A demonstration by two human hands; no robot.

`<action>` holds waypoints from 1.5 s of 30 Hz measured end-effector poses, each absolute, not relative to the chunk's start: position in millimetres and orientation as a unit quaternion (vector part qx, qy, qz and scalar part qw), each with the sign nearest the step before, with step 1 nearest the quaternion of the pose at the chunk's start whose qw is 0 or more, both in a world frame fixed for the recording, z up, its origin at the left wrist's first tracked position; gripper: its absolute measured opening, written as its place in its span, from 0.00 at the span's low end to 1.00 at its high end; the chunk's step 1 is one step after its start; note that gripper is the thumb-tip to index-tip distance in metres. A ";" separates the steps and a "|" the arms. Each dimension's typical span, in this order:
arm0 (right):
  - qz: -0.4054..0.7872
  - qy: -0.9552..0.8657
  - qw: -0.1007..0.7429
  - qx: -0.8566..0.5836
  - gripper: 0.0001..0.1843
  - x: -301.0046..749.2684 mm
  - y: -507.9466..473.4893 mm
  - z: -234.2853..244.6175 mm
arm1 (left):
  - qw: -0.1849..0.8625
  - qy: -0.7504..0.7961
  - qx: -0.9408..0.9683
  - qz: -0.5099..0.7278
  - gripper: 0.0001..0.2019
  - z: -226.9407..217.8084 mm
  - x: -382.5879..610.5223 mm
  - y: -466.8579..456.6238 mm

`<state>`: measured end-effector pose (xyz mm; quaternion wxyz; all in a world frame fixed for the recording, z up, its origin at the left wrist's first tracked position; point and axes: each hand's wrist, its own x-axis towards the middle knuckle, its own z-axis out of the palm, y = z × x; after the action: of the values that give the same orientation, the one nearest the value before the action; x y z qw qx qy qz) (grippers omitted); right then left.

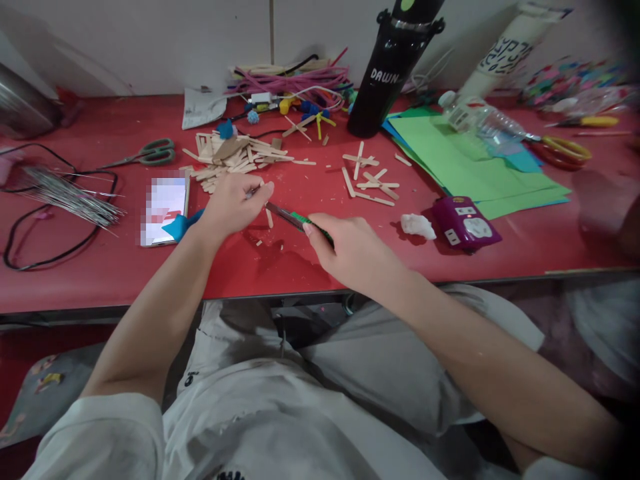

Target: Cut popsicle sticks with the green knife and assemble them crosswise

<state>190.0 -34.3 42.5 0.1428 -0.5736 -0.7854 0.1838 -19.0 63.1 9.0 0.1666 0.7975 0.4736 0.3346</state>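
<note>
My right hand [350,250] grips a green utility knife [293,219], its blade pointing left toward a small wooden stick [269,217] on the red table [100,273]. Fingers closed, my left hand [233,203] pinches the upper end of that stick. Small wood chips lie around the two hands. A heap of wooden sticks [235,157] sits just beyond my left hand. More sticks, some crossed together [370,177], lie to the right of the heap.
A phone [164,210] lies left of my left hand, grey scissors [150,155] and a wire bundle [70,197] farther left. A black bottle [393,63], green paper sheets [470,160], a purple power socket [465,223], a white wad [417,225] and yellow scissors [563,148] stand right.
</note>
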 end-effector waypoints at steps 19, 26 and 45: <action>0.201 -0.784 0.134 -0.571 0.13 191.7 -35.1 48.1 | 0.130 0.470 0.814 0.315 0.21 10.6 -17.6 61.5; 0.176 -0.789 0.126 -0.576 0.15 192.7 -36.8 46.5 | 0.110 0.464 0.820 0.317 0.21 12.1 -17.4 58.5; 0.158 -0.794 0.093 -0.580 0.13 196.3 -35.8 51.4 | 0.117 0.442 0.830 0.318 0.19 12.5 -16.2 56.2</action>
<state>196.3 -35.8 51.4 0.0928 -0.5798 -0.7940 0.1576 -16.2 56.2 12.5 0.1166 0.8305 0.4422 0.3180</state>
